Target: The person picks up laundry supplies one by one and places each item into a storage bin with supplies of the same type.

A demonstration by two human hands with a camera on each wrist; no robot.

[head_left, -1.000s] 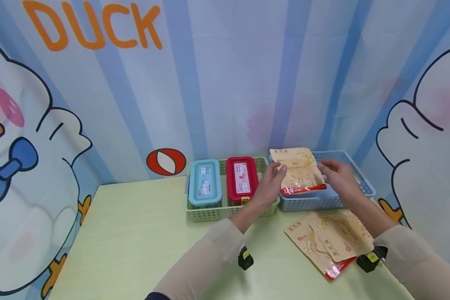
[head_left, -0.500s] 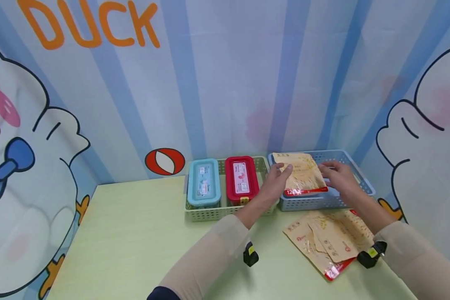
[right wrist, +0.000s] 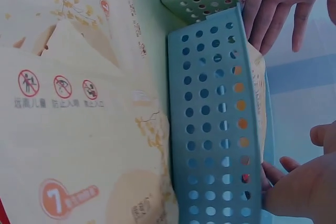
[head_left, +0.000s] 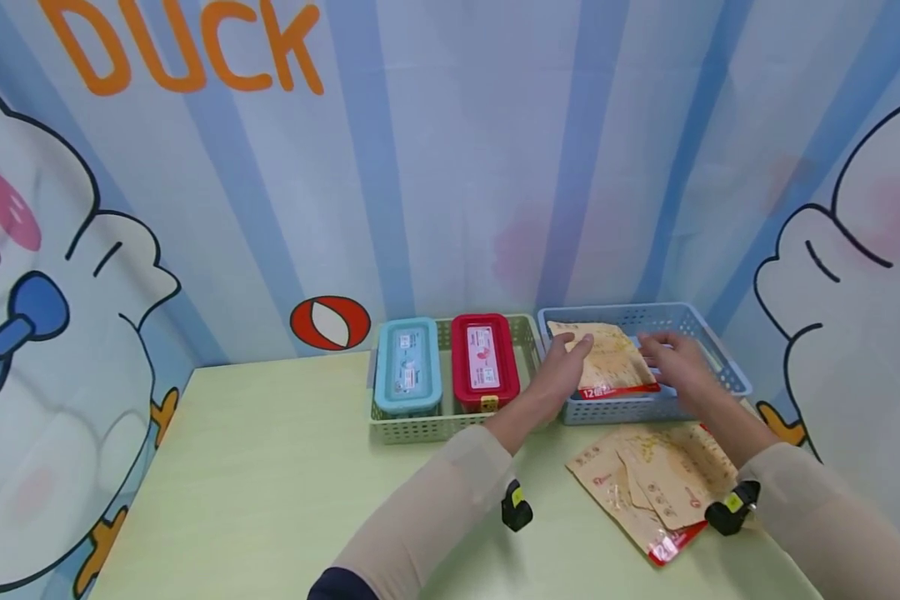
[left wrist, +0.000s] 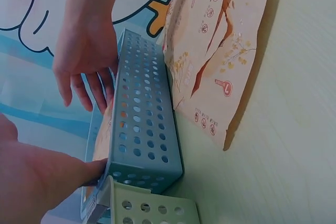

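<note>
we see the packet [head_left: 607, 362] sunk lower than half a second ago, into the blue basket [head_left: 630, 411] right of centre; putting it in looks nearly done. our left hand [head_left: 555, 377] lies with straight fingers at its left edge, our right hand [head_left: 678, 367] loose, ungripping. more packets [head_left: 663, 479] wait lower right.
</note>
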